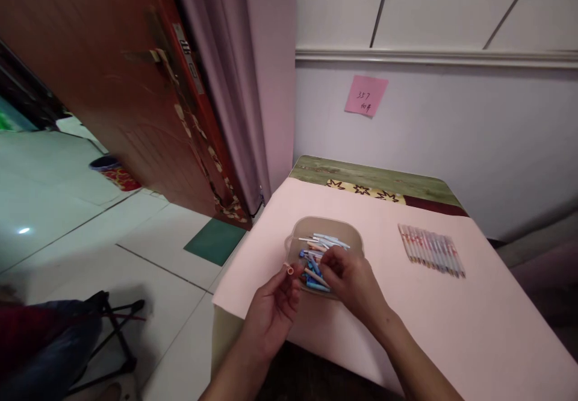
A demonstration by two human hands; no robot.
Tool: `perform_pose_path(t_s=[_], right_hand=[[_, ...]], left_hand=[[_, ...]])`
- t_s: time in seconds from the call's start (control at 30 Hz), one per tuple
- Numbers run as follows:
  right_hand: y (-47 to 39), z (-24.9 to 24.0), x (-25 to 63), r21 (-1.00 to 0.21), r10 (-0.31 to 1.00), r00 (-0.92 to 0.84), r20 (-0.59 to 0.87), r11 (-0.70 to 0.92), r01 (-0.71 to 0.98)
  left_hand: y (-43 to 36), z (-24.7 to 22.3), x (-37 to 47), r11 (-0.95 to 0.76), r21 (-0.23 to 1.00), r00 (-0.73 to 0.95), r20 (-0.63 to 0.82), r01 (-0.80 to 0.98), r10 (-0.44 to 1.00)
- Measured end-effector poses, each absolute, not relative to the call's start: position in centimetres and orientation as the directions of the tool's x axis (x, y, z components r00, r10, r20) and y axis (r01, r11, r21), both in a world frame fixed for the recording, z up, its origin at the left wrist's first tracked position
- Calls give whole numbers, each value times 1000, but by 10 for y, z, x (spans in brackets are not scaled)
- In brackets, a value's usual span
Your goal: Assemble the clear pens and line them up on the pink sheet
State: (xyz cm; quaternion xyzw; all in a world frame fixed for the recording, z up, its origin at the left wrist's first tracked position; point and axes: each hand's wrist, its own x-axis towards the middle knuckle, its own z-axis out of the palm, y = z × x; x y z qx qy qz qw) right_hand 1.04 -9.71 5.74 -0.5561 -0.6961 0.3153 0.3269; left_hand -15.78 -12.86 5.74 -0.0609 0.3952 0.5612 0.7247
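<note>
Near the table's front edge, a beige bin (pixel 356 232) holds several pens and pen parts, mostly blue and white. My left hand (pixel 273 313) is at the bin's lower left, palm up, its thumb and fingers closed on a small pinkish tube part (pixel 290 270) with a round open end. Over the bin's right side is my right hand (pixel 350 277), its fingers pinched together above the pens; whatever they may hold is hidden. To the right, a row of several clear pens (pixel 431 250) lies side by side on the pink table cover (pixel 383 335).
A pink note (pixel 366 96) is stuck to the wall behind the table. On the left stand a brown door (pixel 135 88) and a purple curtain (pixel 226 76). A seated person's leg (pixel 58 341) and a black folding stool frame (pixel 120 335) show at lower left.
</note>
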Motion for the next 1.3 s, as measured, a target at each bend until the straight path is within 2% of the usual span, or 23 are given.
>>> perform_pose_path(t_s=[0.1, 0.3, 0.57, 0.83, 0.9, 1.0, 1.13, 1.2, 1.3], right_hand=[[-119, 65, 15, -913, 978, -167, 123, 177, 367], [-140, 71, 13, -965, 971, -185, 153, 187, 185], [-146, 60, 16, -922, 960, -216, 178, 239, 304], [-157, 47, 21, -845, 947, -206, 248, 316, 431], [-158, 45, 22, -881, 964, -187, 188, 250, 402], [-156, 40, 24, -977, 979, -204, -29, 15, 212], [-150, 33, 27, -953, 891, -360, -275, -302, -20], [-149, 33, 25, -933, 849, -435, -301, -357, -51], [-148, 37, 24, -955, 847, -478, -234, -292, -50]], left_hand=[[-133, 55, -150, 396, 343, 111, -622, -852, 776], [-145, 46, -136, 382, 380, 123, -555, -842, 823], [-158, 35, -121, 348, 402, 99, -524, -847, 846], [-171, 27, -113, 399, 429, 129, -534, -810, 835], [-176, 25, -112, 431, 404, 164, -547, -807, 821], [-180, 25, -110, 488, 368, 226, -565, -792, 793], [-184, 26, -110, 543, 360, 285, -567, -759, 773], [-185, 25, -111, 545, 356, 293, -560, -759, 775], [-182, 24, -119, 536, 305, 297, -575, -787, 762]])
